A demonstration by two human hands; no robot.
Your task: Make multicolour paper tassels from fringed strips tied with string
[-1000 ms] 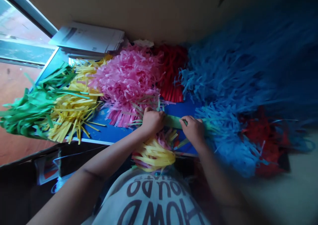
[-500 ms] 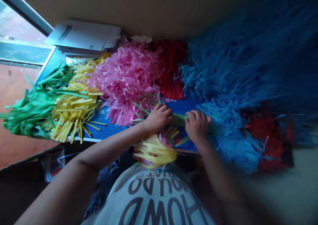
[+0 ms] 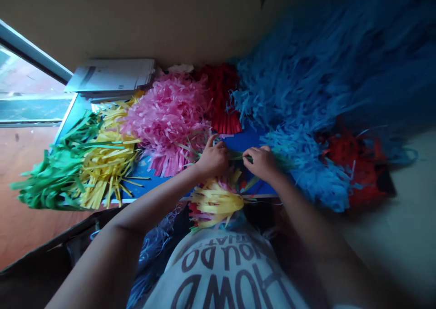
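Over the blue tabletop (image 3: 247, 141), my left hand (image 3: 214, 158) is closed on one end of a green paper strip (image 3: 235, 155). My right hand (image 3: 261, 162) pinches the same strip a short way to the right, its thumb and forefinger curled together. Between the hands the green paper looks thin, as if bunched or twisted; its ends are partly hidden by the fingers. Just below, a bundle of yellow paper fringe (image 3: 218, 204) with some pink and red strips hangs at the table edge against my shirt.
Green fringe (image 3: 57, 172), yellow fringe (image 3: 109, 163), a pink pile (image 3: 170, 113) and red fringe (image 3: 221, 95) lie to the left and behind. Blue shredded paper (image 3: 299, 100) heaps up on the right, by more red fringe (image 3: 357, 163). Paper stacks (image 3: 112, 75) stand at the back left.
My right hand has shifted from a broad grip to a fingertip pinch. The green paper between the hands looks narrower. The camera's view has tilted slightly.
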